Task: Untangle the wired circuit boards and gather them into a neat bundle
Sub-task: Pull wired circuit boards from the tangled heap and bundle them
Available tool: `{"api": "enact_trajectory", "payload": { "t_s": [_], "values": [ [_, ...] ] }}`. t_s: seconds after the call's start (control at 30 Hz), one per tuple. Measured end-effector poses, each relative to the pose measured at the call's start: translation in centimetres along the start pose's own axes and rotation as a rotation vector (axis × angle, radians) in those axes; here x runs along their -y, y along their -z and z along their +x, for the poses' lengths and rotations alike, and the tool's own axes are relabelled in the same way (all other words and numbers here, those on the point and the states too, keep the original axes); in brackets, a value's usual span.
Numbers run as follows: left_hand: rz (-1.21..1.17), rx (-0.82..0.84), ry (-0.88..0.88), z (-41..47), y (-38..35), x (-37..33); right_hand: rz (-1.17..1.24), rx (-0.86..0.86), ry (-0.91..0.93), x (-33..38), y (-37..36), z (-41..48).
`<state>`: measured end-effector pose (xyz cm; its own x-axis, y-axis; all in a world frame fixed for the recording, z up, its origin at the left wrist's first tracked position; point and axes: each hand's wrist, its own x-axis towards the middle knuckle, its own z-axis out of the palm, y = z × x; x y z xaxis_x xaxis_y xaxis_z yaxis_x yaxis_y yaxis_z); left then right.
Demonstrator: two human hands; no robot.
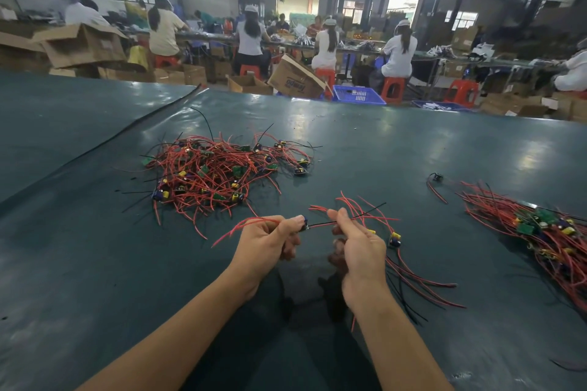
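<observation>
Fingers of my left hand point(265, 243) clamp one small blue-capped circuit board point(304, 226) by its body. Those of my right hand point(360, 252) grip its black lead among gathered boards point(394, 240). Wires are light, limp and snag-prone; joints, I judge, are fragile. The tangled red-wired heap point(216, 171) lies far left on the dark green bench point(349, 143).

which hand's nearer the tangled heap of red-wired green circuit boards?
Left. The left hand lies just right of and nearer the camera than the tangled red-wired board heap; the right hand is farther right.
</observation>
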<state>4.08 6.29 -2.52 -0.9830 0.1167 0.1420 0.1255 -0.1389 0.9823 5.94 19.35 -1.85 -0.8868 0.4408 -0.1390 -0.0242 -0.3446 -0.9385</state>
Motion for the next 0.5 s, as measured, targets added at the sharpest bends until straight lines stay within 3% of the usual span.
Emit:
{"api": "enact_trajectory", "payload": {
  "t_s": [0.17,0.3,0.5],
  "values": [
    [-0.097,-0.068,0.033,0.5,0.7,-0.2,0.168,-0.08,-0.044,1.4,1.5,1.2],
    [-0.146,-0.013,0.044,0.4,0.5,-0.2,0.175,-0.109,-0.013,1.3,1.6,1.1],
    [-0.084,0.069,0.055,0.2,0.4,0.0,-0.063,-0.005,0.058,0.0,0.3,-0.6]
  ]
}}
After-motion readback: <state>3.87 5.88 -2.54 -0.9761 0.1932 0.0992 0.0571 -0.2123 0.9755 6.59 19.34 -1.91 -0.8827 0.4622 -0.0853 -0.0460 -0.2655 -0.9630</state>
